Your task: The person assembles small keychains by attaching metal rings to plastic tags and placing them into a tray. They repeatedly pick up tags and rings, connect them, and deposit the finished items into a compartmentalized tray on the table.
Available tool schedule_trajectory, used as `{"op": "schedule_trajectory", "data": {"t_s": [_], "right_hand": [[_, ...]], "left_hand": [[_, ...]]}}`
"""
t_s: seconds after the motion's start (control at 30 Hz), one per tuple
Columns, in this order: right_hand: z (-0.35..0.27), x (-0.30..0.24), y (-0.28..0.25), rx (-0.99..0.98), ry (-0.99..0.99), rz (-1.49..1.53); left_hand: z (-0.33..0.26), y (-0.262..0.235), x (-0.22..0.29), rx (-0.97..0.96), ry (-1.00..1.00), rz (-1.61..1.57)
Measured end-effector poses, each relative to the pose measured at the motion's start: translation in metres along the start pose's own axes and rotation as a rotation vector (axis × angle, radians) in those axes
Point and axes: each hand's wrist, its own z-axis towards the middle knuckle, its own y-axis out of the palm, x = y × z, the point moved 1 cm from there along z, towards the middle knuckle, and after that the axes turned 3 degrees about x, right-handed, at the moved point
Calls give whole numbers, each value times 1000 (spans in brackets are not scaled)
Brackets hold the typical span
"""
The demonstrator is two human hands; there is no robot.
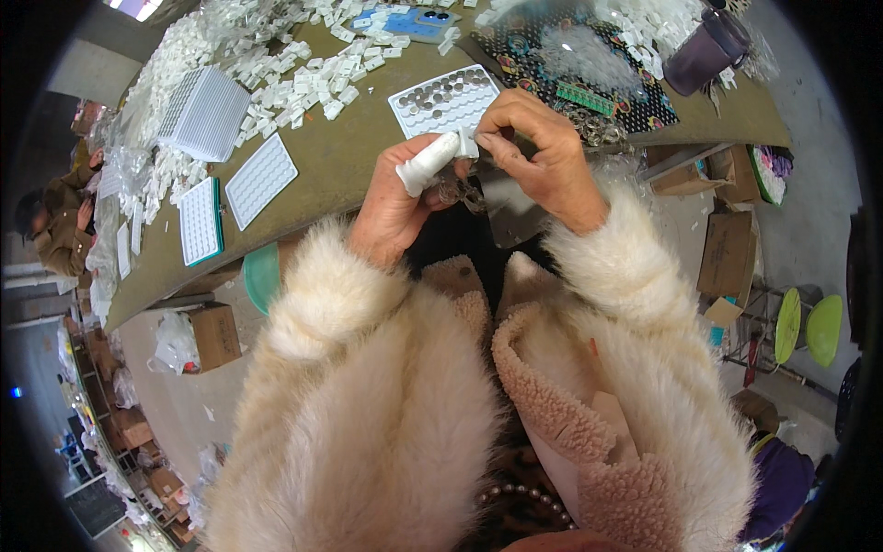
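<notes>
Left hand: the left hand point(391, 207) is curled shut, its thumb in a white finger cover point(428, 163), pinching a small white piece point(466, 143) at the table edge.
Right hand: the right hand point(543, 156) has its fingertips pressed together on the same small white piece, touching the left thumb.
Below the hands: a bunch of clear rings point(460, 191) hangs just under the fingers.
Grid tray: a white grid tray point(443, 99), partly filled with round pieces, lies just beyond both hands.
Table: the brown table point(340, 161) carries a stack of white trays point(204, 113) and a heap of loose white pieces point(303, 74).
Sleeves: both arms wear cream fur sleeves point(368, 368).
</notes>
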Motion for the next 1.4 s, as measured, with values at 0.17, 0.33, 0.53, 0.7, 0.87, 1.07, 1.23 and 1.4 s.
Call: {"op": "schedule_trajectory", "data": {"t_s": [0.17, 0.33, 0.53, 0.7, 0.87, 1.07, 1.23, 1.4], "right_hand": [[1, 3, 6, 55, -102, -62], [-1, 6, 11, 94, -104, -67], [-6, 4, 8, 215, 306, 415], [-2, -1, 0, 71, 121, 132], [0, -6, 4, 97, 40, -43], [-2, -4, 4, 97, -128, -128], [-6, 0, 10, 101, -179, -254], [-12, 0, 20, 147, -211, -266]], "left_hand": [[0, 1, -2, 48, 24, 53], [1, 2, -4, 10, -8, -36], [-1, 1, -2, 5, -61, -101], [1, -3, -1, -55, -13, -46], [1, -3, -4, -11, 44, -15], [0, 1, -4, 45, 59, 29], [-2, 1, -6, 87, 49, 117], [-1, 2, -10, 76, 29, 10]]}}
